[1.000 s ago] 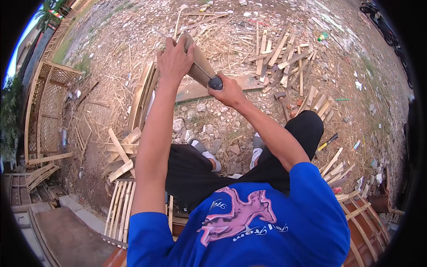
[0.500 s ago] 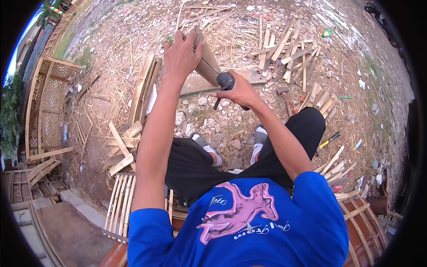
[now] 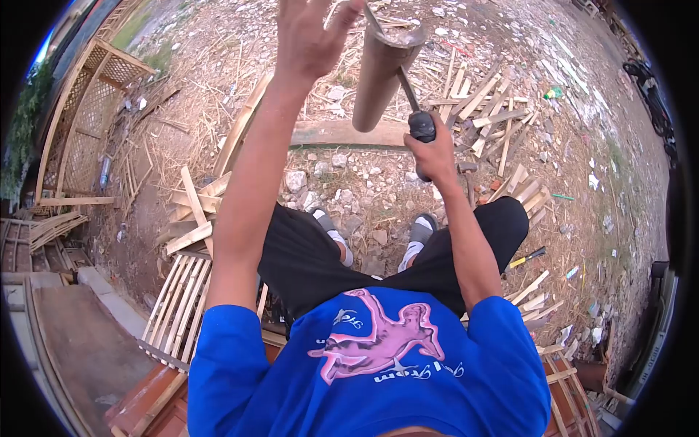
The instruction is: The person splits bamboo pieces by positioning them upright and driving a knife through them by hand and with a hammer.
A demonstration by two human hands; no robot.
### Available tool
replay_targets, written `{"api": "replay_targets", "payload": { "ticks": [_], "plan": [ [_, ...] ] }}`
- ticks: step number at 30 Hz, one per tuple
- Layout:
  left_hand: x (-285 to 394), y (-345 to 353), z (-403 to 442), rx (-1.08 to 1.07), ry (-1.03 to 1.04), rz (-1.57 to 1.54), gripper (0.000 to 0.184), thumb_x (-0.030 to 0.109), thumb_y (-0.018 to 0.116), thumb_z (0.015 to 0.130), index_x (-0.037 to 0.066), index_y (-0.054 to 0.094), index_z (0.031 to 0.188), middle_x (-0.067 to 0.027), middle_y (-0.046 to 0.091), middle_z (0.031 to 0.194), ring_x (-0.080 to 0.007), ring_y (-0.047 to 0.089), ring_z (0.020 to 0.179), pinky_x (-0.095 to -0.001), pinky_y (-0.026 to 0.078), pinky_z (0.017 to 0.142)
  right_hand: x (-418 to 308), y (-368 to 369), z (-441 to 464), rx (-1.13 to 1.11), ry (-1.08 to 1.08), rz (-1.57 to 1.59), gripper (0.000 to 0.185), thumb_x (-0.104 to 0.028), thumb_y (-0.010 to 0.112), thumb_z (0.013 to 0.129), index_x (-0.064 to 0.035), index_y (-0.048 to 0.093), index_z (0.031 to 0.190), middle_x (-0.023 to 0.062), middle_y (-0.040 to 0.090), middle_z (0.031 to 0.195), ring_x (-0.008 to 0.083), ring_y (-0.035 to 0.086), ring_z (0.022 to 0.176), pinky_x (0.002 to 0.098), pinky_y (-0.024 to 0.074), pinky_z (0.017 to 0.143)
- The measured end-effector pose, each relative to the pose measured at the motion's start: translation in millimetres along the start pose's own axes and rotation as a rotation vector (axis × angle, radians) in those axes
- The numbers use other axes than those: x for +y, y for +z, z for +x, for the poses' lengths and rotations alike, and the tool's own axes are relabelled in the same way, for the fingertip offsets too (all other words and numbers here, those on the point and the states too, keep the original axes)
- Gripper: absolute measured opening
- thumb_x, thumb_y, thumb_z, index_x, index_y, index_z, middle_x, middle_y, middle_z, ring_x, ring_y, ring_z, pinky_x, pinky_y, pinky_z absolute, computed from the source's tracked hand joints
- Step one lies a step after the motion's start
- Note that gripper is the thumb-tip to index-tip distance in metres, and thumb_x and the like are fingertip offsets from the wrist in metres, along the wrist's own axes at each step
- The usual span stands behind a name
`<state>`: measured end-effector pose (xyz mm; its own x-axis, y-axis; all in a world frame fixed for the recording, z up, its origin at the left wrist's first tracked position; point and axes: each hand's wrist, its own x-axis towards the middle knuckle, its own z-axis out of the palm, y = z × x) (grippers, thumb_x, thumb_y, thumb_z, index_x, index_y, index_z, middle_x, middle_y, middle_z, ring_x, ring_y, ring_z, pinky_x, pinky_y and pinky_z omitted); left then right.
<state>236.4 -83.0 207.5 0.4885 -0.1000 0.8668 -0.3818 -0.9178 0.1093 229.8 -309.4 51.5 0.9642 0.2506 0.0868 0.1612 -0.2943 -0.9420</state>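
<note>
My right hand [image 3: 435, 149] is wrapped round the black handle of a machete [image 3: 411, 92]. Its blade runs up through the top of a brown tube-like piece, apparently bamboo [image 3: 375, 91], and the tip comes out on the far side. The piece leans slightly and appears to hang on the blade above a flat board [image 3: 335, 133] on the ground. My left hand [image 3: 309, 40] is raised beside the tip, fingers stretched and partly cut off by the top edge. Its thumb is close to the blade; whether they touch is unclear.
Split wooden strips [image 3: 488, 109] lie piled at the right, near a hammer [image 3: 468, 178] and a yellow-and-black tool [image 3: 527, 257]. More wood pieces [image 3: 193, 211] are at my left. A lattice panel [image 3: 87, 124] stands at far left. Stones and litter cover the ground.
My left hand has let go of the bamboo-like piece and risen. The piece has moved right and up off the board with the machete, and my right hand has shifted right.
</note>
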Motion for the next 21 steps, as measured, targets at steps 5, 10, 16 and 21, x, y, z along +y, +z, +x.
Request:
{"api": "replay_targets", "payload": {
  "ticks": [5,10,16,21],
  "plan": [
    [-41,-67,21,0.253,-0.129,-0.164,0.035,0.028,0.043,0.104,-0.002,0.061,0.109,-0.0146,0.057,0.106,-0.0266,0.052,0.104,-0.0346,0.038,0.096,-97,-66,0,-0.036,-0.032,0.060,0.041,-0.019,0.077,0.076,-0.0016,0.058,0.108,0.0038,0.063,0.081,0.0112,0.058,0.068,0.0280,0.0460,0.061],
    [-73,-94,-12,0.213,-0.290,-0.203,0.045,0.044,0.044,0.101,0.007,0.062,0.119,-0.0122,0.059,0.115,-0.0275,0.054,0.110,-0.0418,0.042,0.095,-108,-88,6,-0.104,0.016,0.083,0.041,-0.016,0.079,0.077,-0.0024,0.055,0.107,-0.0016,0.056,0.068,0.0033,0.046,0.047,0.0204,0.0345,0.041],
    [-77,-65,-66,-0.035,-0.478,-0.105,0.044,0.046,0.052,0.098,0.007,0.062,0.116,-0.0116,0.054,0.112,-0.0266,0.056,0.107,-0.0386,0.046,0.090,67,15,57,-0.094,0.080,-0.172,0.043,-0.019,0.073,0.067,-0.0004,0.061,0.104,0.0153,0.067,0.086,0.0257,0.064,0.076,0.0366,0.0504,0.073],
    [-60,-19,-48,-0.293,-0.262,-0.061,0.051,0.045,0.063,0.091,0.007,0.058,0.125,-0.0154,0.055,0.127,-0.0290,0.053,0.121,-0.0452,0.043,0.102,36,25,52,-0.163,0.078,-0.249,0.045,-0.018,0.075,0.065,0.0011,0.060,0.103,0.0162,0.066,0.085,0.0278,0.065,0.077,0.0377,0.0511,0.073]
  ]
}}
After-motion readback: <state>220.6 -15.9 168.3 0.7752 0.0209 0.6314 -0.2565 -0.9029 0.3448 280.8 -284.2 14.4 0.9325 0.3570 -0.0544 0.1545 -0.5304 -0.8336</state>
